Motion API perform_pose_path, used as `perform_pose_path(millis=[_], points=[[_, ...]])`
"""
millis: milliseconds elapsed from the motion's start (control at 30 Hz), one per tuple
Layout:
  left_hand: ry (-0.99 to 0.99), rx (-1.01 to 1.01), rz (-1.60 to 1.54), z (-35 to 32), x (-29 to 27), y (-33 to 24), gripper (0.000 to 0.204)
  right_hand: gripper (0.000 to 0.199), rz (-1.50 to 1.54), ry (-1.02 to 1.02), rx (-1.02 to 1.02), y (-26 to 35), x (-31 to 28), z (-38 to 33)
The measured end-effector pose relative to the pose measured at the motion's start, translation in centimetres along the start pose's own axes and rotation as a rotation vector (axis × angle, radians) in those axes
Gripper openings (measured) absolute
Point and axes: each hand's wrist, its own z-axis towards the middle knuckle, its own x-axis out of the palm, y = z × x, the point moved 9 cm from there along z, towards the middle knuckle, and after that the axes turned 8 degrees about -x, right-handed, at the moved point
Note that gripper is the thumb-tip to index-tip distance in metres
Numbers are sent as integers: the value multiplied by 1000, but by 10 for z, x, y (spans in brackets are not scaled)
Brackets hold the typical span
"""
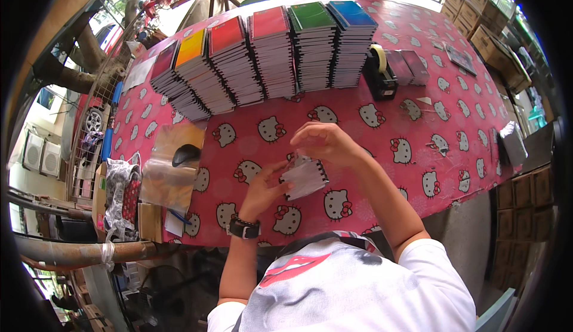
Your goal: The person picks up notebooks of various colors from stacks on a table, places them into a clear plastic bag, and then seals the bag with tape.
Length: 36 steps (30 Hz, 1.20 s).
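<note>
A small spiral-bound notebook with black rings and a whitish page facing up is held just above the pink table, near its front edge. My left hand, a dark watch on its wrist, grips the notebook's left side, with the thumb over the page. Over the notebook's far edge arches my right hand, its fingers bent and apart from the thumb. I see nothing clearly held in it. Beyond both hands stand tall stacks of spiral notebooks, among them a red stack, a green stack and a blue stack.
A black tape dispenser stands right of the stacks, beside some small purple-covered packs. At the left lie clear plastic sheets with a black object on them. Cardboard boxes are piled beyond the table's right side.
</note>
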Motion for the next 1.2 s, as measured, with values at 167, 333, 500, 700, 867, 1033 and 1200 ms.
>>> perform_pose_path(millis=[167,333,500,700,867,1033,1200], points=[[84,-75,-244,6,26,-1,58,16,-548,313,-60,-13,12,2],[100,-95,-164,8,25,-4,41,19,250,-7,-159,22,-3,0],[-43,83,-202,15,18,-15,34,25,-170,49,196,-43,-20,-28],[7,1,-252,5,18,-1,39,26,-344,-34,-28,-39,0,-40],[-21,299,74,-18,14,-51,54,39,-442,191,-241,-2,12,-57],[-140,435,535,-41,36,-69,47,47,-787,102,-413,5,20,-71],[-233,508,374,-38,32,-46,30,32,-833,-143,-450,1,27,-82]])
